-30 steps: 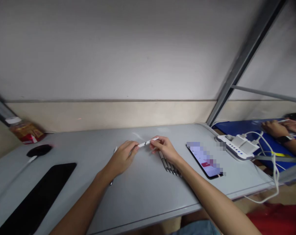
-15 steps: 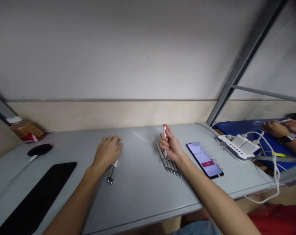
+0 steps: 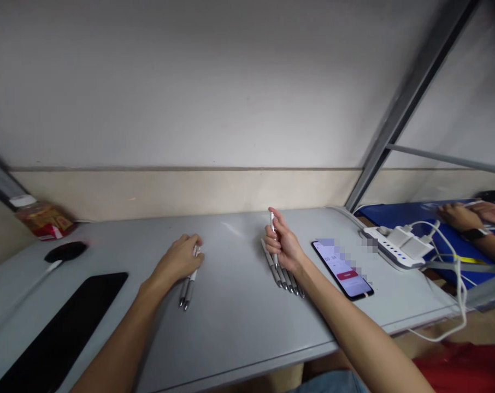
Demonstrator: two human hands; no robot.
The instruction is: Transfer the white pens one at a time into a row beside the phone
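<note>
My right hand (image 3: 284, 244) is closed round a white and grey pen (image 3: 273, 236), held upright with its tip pointing down and my thumb near its top. Just below that hand a row of several grey pens (image 3: 286, 275) lies on the grey table (image 3: 239, 316). My left hand (image 3: 177, 261) rests on the table with its fingers curled over the tops of two grey pens (image 3: 187, 288) that lie side by side. The fingertips touch the pens; I cannot make out a firm grip.
A phone (image 3: 342, 268) with a lit screen lies right of my right hand. A white power strip (image 3: 397, 245) with chargers and cables sits at the far right. A black pad (image 3: 63, 327), a black round object (image 3: 66, 251) and a jar (image 3: 42, 218) are at the left. Another person's hands (image 3: 472, 214) are at the far right.
A second ago both hands held one pen between them. The hands then parted: the right one stood the pen upright, the left one dropped onto the two pens and has curled its fingers.
</note>
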